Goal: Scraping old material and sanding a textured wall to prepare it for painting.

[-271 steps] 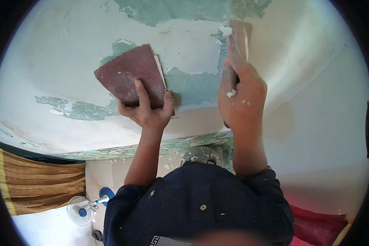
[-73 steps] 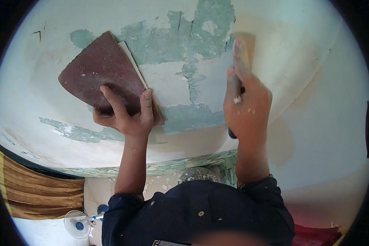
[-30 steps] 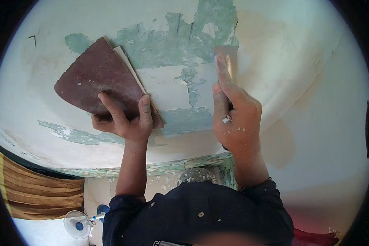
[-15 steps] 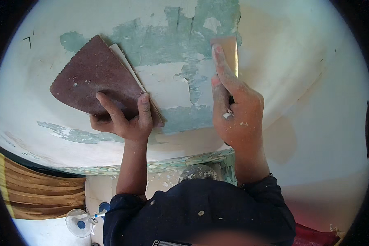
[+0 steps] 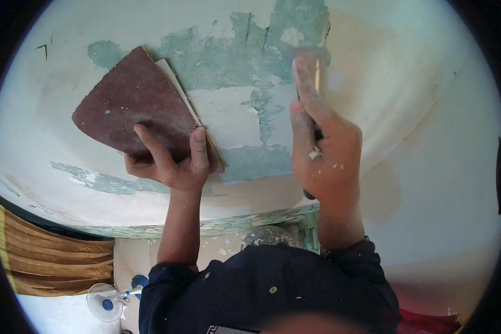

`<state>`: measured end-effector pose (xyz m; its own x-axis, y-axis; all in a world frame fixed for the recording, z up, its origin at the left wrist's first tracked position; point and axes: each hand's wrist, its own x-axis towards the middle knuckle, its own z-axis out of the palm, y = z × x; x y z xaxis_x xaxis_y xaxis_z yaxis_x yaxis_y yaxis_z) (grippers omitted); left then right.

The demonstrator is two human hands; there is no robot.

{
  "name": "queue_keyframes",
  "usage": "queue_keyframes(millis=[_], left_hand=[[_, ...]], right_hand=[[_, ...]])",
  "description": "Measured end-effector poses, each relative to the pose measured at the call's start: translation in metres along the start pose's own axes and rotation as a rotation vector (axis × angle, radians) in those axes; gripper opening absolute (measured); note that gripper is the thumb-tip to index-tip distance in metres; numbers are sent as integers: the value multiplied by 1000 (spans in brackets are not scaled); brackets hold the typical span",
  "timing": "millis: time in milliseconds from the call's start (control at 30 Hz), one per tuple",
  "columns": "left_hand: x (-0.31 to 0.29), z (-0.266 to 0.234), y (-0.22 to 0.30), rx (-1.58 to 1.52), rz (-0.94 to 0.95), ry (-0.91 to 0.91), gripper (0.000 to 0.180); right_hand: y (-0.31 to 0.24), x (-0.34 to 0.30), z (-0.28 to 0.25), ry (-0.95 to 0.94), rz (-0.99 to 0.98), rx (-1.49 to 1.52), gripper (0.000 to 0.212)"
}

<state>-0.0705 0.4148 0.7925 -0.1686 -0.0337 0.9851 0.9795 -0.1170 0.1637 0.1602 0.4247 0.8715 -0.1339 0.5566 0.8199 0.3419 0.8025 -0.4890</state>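
Note:
A dusty wall fills the view, its cream coating point(image 5: 222, 106) peeled to pale green patches point(image 5: 206, 61). My left hand point(image 5: 178, 167) is closed on a folded brown sheet of sandpaper point(image 5: 122, 94), its index finger lying across the rough face. A whitish layer shows along the sheet's right edge. To the right, my right hand point(image 5: 331, 150) is wrapped round a putty knife point(image 5: 318, 67), index finger stretched along the blade. The blade, smeared by motion, is over the right edge of the green area. The dark handle is mostly hidden by my palm. White flakes cling to the right hand.
At lower left hang brown-gold curtains point(image 5: 55, 256), with a white and blue fan point(image 5: 103, 303) below them. Greenish patterned tiles point(image 5: 309, 225) border the wall's foot. White chips lie on the floor and on a grey rounded thing point(image 5: 268, 235). Red cloth point(image 5: 428, 324) shows at lower right.
The putty knife has shifted slightly and its blade is now blurred; more of the handle's end shows below my right hand. My left hand keeps its hold on the sandpaper.

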Motion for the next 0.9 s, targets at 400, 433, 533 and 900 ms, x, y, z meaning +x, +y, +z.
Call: queue_keyframes(millis=[400,433,533,900], left_hand=[[-1,-1,3,-5,-9,-9,97],[0,-1,2,-9,-22,2,97],[0,-4,-1,47,18,-10,98],[1,-5,1,24,9,-11,98]], right_hand=[[0,13,-7,-28,-30,-22,45],[1,11,-5,-14,-42,-12,45],[8,0,-2,-21,-43,41,45],[7,-1,-1,-27,-54,70,46]])
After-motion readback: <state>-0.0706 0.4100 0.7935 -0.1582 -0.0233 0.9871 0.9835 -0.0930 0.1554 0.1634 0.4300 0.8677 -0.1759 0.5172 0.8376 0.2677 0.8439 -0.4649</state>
